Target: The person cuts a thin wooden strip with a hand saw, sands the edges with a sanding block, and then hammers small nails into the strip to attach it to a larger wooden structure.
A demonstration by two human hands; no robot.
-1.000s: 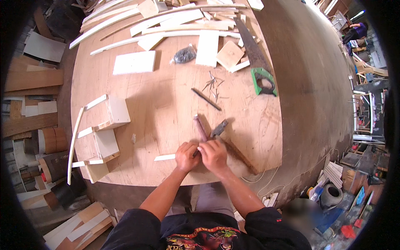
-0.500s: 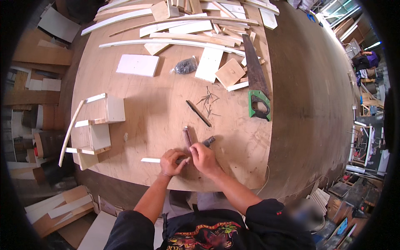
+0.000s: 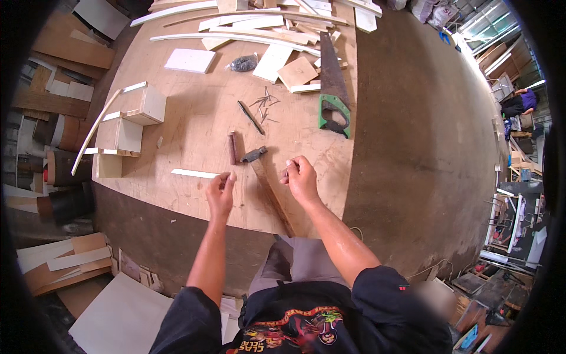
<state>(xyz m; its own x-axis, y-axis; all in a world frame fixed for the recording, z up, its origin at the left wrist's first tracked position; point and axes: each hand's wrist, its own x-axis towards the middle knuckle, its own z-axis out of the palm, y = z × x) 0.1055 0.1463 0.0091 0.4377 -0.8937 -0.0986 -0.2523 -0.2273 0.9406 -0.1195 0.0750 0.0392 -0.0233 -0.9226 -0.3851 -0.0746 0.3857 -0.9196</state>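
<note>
My left hand (image 3: 220,194) is curled with thumb and fingertips close together, beside the end of a narrow white strip (image 3: 193,173) lying on the worktable (image 3: 194,135). Anything within that pinch is too small to make out. To the right, my right hand (image 3: 302,180) is closed above the table, and what its fingers hold cannot be made out. Between the hands lies a hammer (image 3: 254,154), its wooden handle pointing toward me. A short reddish-brown stick (image 3: 232,147) rests just left of the hammer head. Farther back are a dark thin bar (image 3: 251,117) and loose nails (image 3: 265,106).
A green-handled saw (image 3: 335,115) lies along the right edge. Stepped wooden boxes (image 3: 121,135) with a slanting strip stand at the left. Boards and strips (image 3: 253,26) are piled at the back, near a bagged dark bundle (image 3: 243,62) and a white board (image 3: 190,61).
My hands have moved apart, the right one away to the right. The brown stick it was touching now lies on the table, and the hammer's handle is uncovered. The whole view has shifted.
</note>
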